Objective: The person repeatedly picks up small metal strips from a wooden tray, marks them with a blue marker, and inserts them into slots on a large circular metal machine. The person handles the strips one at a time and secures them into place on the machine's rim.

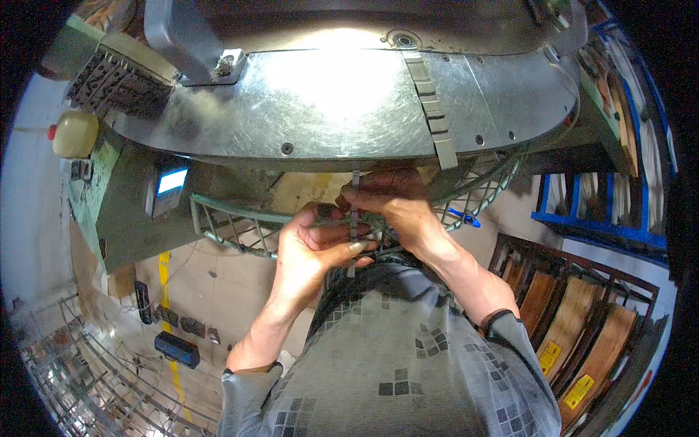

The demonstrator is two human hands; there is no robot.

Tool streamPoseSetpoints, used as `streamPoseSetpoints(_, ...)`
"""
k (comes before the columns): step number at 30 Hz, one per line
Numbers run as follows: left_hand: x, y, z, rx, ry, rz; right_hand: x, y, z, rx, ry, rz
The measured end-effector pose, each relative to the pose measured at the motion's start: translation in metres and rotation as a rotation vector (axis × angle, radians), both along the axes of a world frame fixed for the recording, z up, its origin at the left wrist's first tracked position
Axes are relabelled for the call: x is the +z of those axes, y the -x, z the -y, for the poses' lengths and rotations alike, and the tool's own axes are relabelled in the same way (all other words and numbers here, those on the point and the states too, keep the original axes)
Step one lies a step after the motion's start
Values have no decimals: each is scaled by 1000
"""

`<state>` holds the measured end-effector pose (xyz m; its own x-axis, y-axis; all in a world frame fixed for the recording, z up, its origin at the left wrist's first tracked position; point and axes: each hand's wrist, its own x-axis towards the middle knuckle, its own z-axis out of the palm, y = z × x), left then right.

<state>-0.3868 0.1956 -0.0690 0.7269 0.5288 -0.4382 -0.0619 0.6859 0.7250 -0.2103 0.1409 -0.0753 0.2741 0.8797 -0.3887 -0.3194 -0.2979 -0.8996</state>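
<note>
Close in front of my body, both hands are closed on a narrow grey strip (pixel 354 216) that hangs roughly upright below the table edge. My left hand (pixel 300 251) pinches its lower part, the thumb laid across it. Higher up, my right hand (pixel 400 207) has its fingertips on the strip; its fingers are bent and partly in shadow. A second, wider strip (pixel 429 104), pale and banded with dark cross lines, lies over the shiny metal tabletop (pixel 240 120), its near end hanging past the front edge.
A green wire basket (pixel 237 215) curves under the table edge, with a blue-handled tool (pixel 464 216) at its right. The grey machine arm (pixel 180 40) stands at the back left. A lit screen (pixel 172 182) is left, a blue rack (pixel 597 226) and wooden boards (pixel 571 317) right.
</note>
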Motion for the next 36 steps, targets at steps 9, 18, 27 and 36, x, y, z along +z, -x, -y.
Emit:
streamPoseSetpoints(9,6,-7,36,-83,-43,3,27,-21,43,49,44,105)
streamPoseSetpoints(18,9,-37,82,-249,65,-34,35,-45,115,-106,82,30)
streamPoseSetpoints(27,15,-54,110,-257,250,-70,18,-57,151,-140,99,-2)
streamPoseSetpoints(36,16,-58,122,-274,264,2,17,-66,161,-114,70,-71)
